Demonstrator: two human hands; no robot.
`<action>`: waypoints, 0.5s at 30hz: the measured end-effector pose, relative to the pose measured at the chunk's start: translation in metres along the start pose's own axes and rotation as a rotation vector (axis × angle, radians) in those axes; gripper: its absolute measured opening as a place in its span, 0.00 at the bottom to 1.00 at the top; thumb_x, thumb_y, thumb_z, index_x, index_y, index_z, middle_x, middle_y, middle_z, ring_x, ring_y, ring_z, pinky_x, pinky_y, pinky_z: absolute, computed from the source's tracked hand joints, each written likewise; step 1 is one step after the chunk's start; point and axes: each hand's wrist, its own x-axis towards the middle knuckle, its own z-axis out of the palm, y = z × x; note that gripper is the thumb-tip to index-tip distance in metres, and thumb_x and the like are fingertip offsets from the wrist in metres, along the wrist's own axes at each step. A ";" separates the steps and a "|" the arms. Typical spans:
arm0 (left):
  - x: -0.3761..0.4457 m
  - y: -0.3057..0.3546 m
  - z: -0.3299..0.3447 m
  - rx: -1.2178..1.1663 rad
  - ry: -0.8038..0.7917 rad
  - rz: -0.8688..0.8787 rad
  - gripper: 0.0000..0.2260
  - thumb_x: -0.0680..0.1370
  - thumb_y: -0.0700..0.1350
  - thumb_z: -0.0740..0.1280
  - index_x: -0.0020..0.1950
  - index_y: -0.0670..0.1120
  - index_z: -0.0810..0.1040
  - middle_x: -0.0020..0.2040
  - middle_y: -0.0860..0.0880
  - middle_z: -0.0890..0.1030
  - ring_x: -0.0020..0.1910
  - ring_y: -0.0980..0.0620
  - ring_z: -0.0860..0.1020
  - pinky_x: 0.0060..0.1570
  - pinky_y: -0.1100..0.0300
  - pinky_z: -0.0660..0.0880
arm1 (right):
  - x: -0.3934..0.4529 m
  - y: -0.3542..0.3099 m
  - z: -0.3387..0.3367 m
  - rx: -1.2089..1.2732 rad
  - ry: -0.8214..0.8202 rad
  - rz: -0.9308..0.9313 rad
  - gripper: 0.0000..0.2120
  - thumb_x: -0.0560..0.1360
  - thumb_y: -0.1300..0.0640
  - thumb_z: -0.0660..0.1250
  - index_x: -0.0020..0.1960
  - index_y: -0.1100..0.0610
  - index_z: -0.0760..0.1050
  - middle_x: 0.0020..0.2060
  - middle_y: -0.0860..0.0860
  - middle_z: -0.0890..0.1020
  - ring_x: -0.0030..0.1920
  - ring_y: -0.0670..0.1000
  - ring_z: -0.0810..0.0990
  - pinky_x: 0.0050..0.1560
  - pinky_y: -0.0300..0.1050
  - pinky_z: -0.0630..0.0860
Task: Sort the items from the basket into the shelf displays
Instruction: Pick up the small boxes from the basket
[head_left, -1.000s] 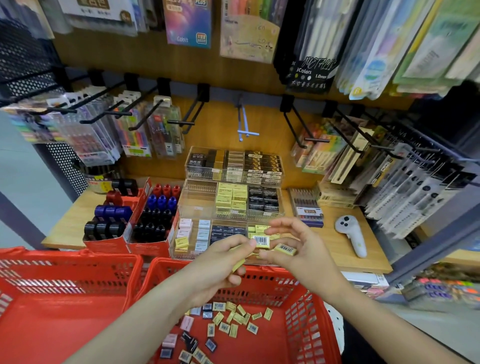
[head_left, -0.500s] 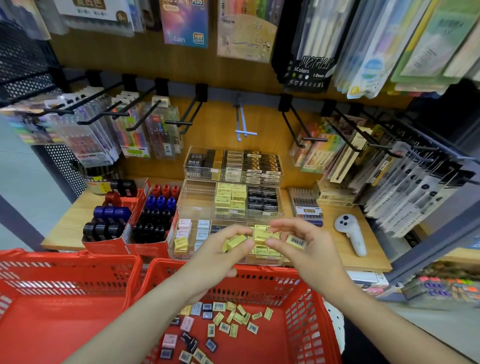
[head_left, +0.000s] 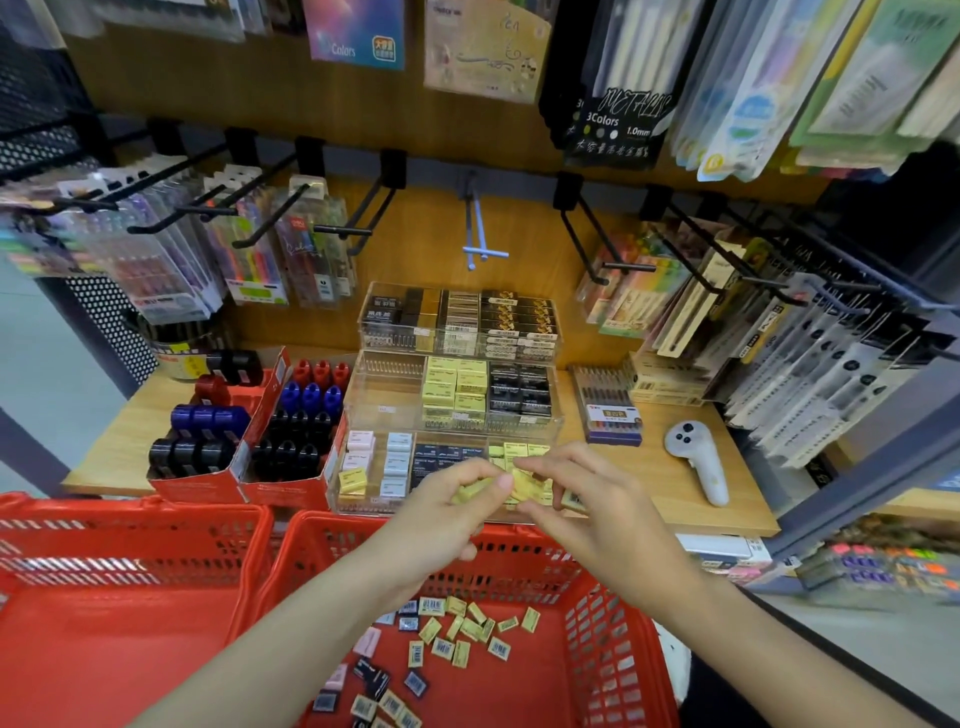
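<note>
Left hand (head_left: 447, 506): grip closed on small yellow erasers (head_left: 475, 493), pinched at fingertips. Right hand (head_left: 587, 499): grip closed on more yellow erasers at its 9 o'clock; hands near touching above the front tier of the clear display tray (head_left: 363, 467). Red basket (head_left: 613, 649) at 6 o'clock: loose erasers (head_left: 467, 631) on floor.

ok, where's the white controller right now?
Head view, right side: the white controller lies on the wooden shelf, right of the clear tiered organiser, just beyond the boxed pen set.
</note>
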 end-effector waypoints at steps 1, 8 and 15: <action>0.001 -0.001 0.002 0.011 0.001 0.008 0.08 0.80 0.59 0.63 0.52 0.60 0.80 0.32 0.64 0.76 0.36 0.65 0.75 0.38 0.67 0.72 | -0.002 -0.001 0.003 0.006 -0.009 0.028 0.21 0.76 0.48 0.69 0.67 0.50 0.76 0.48 0.39 0.73 0.46 0.39 0.75 0.51 0.32 0.72; 0.008 0.001 0.002 -0.141 -0.038 -0.082 0.11 0.78 0.57 0.67 0.54 0.52 0.81 0.43 0.49 0.74 0.37 0.56 0.69 0.30 0.68 0.67 | 0.007 0.000 -0.001 0.061 -0.174 0.155 0.30 0.70 0.40 0.72 0.70 0.45 0.72 0.46 0.37 0.75 0.46 0.40 0.77 0.51 0.29 0.70; 0.005 0.007 -0.013 0.051 -0.341 -0.210 0.09 0.76 0.59 0.68 0.50 0.56 0.83 0.44 0.49 0.71 0.36 0.58 0.68 0.29 0.69 0.66 | 0.008 0.004 -0.031 0.264 -0.372 0.173 0.16 0.74 0.46 0.73 0.61 0.41 0.80 0.47 0.37 0.82 0.44 0.40 0.79 0.48 0.31 0.74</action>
